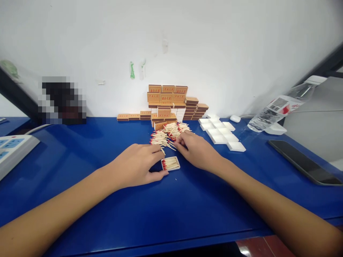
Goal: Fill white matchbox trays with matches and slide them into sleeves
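A small white matchbox tray (175, 165), partly filled with red-headed matches, lies on the blue table. My left hand (134, 165) is at its left side, thumb at the near corner and fingertips at the far corner, holding it lightly. Behind the tray is a loose pile of matches (162, 138), heads mostly to the left. My right hand (194, 148) is at the pile's right front edge, thumb and forefinger pinched on match ends. How many matches are in the pinch is hidden.
Matchboxes (166, 97) stand stacked against the wall. White trays (219, 132) sit right of the pile. Farther right are a leaning water bottle (281, 105), a white earbud case (235, 118) and a phone (302, 160). A power strip (16, 150) lies at the left.
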The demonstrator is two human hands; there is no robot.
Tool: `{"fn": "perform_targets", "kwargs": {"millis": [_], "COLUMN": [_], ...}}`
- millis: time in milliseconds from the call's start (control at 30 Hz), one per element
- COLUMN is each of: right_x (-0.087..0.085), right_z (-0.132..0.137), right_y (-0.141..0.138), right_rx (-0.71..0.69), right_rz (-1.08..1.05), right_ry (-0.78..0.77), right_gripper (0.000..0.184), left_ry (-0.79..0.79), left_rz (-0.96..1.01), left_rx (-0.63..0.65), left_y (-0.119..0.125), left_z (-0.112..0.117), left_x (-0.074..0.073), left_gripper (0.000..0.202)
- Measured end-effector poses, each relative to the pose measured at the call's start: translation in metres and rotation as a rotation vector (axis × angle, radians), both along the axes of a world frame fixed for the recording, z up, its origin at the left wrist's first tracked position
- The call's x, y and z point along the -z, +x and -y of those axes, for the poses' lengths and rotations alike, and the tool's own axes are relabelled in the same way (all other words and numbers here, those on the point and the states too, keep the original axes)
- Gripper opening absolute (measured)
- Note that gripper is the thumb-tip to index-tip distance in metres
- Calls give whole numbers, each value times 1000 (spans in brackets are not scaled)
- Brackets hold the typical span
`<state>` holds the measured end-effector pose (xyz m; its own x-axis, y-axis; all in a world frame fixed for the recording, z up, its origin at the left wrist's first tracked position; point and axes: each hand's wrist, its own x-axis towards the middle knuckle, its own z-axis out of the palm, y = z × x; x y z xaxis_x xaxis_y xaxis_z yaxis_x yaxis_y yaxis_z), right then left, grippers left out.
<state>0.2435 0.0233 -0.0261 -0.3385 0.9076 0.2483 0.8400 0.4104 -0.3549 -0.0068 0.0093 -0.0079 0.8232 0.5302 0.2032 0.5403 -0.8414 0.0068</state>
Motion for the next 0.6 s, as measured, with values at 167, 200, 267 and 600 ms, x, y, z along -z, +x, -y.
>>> {"fn": "perform_targets", "kwargs": {"millis": [167, 200, 267, 600], "right_x": [-1, -3, -5, -26], "right_z": [-3, -3, -3, 7], "right_y": [-6, -6, -6, 18], "right_rx": [38, 36, 24, -210], "right_rz": [7, 11, 29, 30], "right_ry": [-42, -46, -63, -134], "right_gripper": [13, 12, 10, 18], "left_ry": [6, 8, 10, -16], "left_rz": [-6, -6, -2, -6], "left_rx": [4, 7, 10, -15], "left_y": [1, 1, 1, 1], "left_z": [0, 0, 0, 1], "left_x": [-2, -2, -2, -3], "left_gripper": [30, 30, 30, 31]}}
